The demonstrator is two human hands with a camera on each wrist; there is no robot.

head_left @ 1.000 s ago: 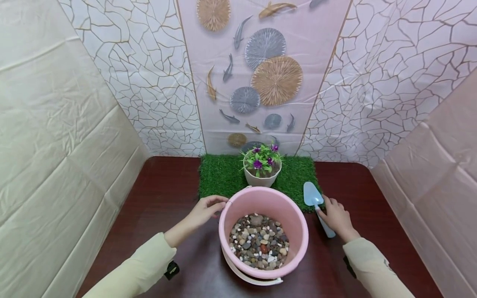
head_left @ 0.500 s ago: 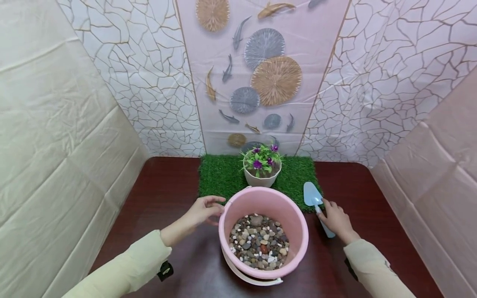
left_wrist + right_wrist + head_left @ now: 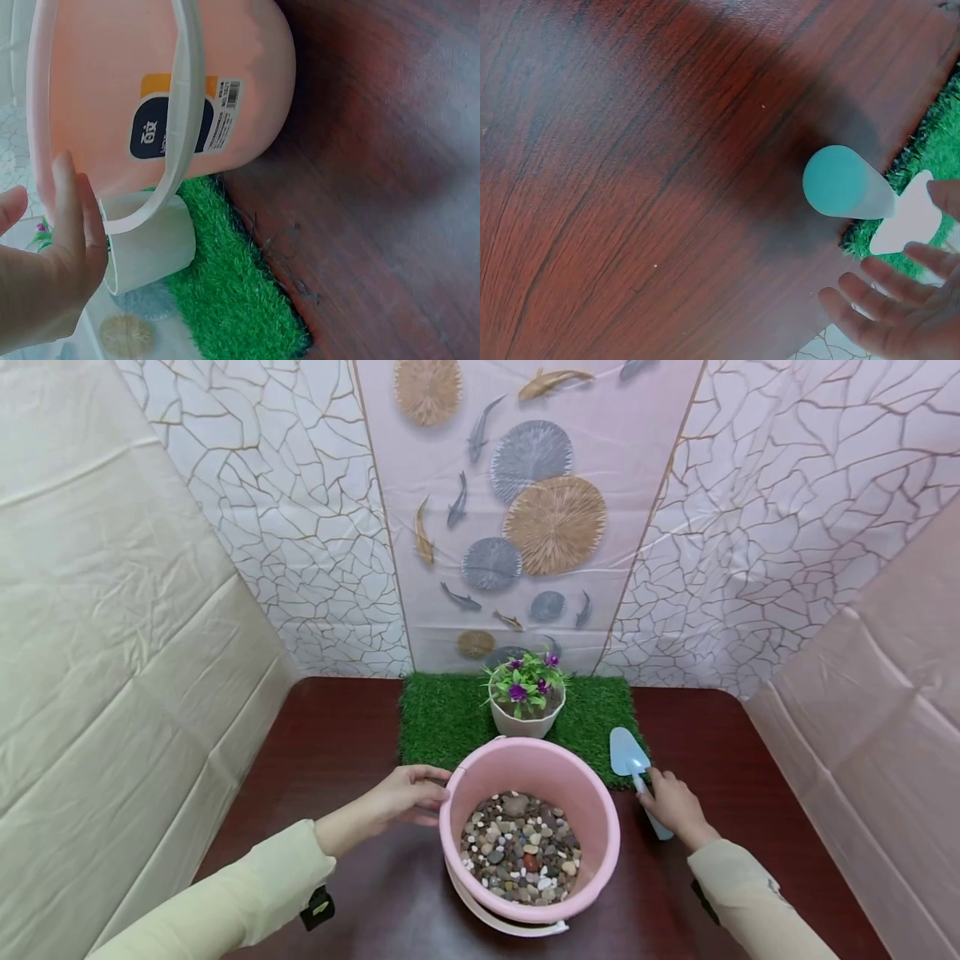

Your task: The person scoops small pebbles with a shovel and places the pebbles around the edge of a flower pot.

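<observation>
A pink bucket (image 3: 528, 912) with pebbles (image 3: 517, 852) in its bottom stands on the table. My left hand (image 3: 408, 795) is at the bucket's left side, fingertips at the outer wall just under the rim. In the left wrist view its fingers (image 3: 69, 202) are nearly straight and the thumb stands apart. A pale blue hand trowel (image 3: 628, 753) lies at the right, its blade on the green turf mat. Over its handle hovers my right hand (image 3: 678, 806). The right wrist view has the fingers (image 3: 885, 281) spread, not curled round the trowel handle (image 3: 838, 180).
Behind the bucket, a white pot (image 3: 525, 723) with purple flowers sits on the artificial turf mat (image 3: 442, 714). The bucket's white handle (image 3: 517, 930) hangs down at its front. Fabric walls (image 3: 187, 635) close in the dark red table (image 3: 330, 727) at the sides and back.
My left hand has shifted slightly left and down, its fingertips going from the rim to the outer wall. The right hand has moved very little; bucket and trowel stay put.
</observation>
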